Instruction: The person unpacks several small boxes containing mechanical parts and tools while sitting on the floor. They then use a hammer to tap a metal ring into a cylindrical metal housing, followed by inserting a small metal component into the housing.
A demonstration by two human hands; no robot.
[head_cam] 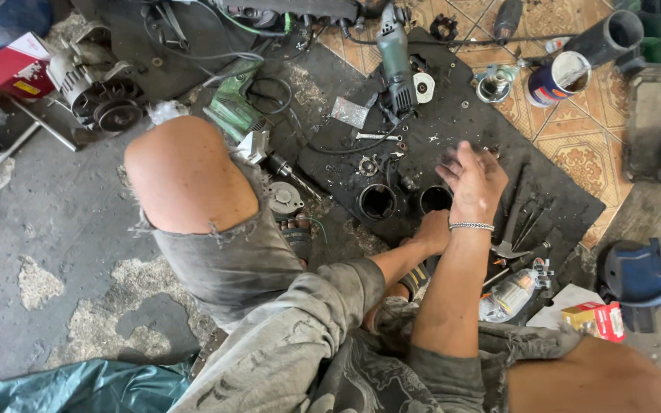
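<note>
I squat over a black rubber mat point(560, 191) strewn with small metal parts. My left hand point(431, 231) is closed around the near side of a black cylindrical housing point(435, 199) that stands open end up. A second, similar black housing point(377, 201) stands just to its left. My right hand point(472, 180), with a metal bracelet on the wrist, hovers above the mat just right of the held housing, fingers spread and empty. A grey angle grinder point(395, 61) lies farther away on the mat.
A green power tool point(232, 107) and motor parts point(101, 99) lie at left beside a red box point(13, 69). A blue-white can point(556, 76) and black pipe point(613, 34) are at the far right. Pliers point(510, 229), a plastic bottle point(510, 294) and a small red box point(594, 317) are near my right knee.
</note>
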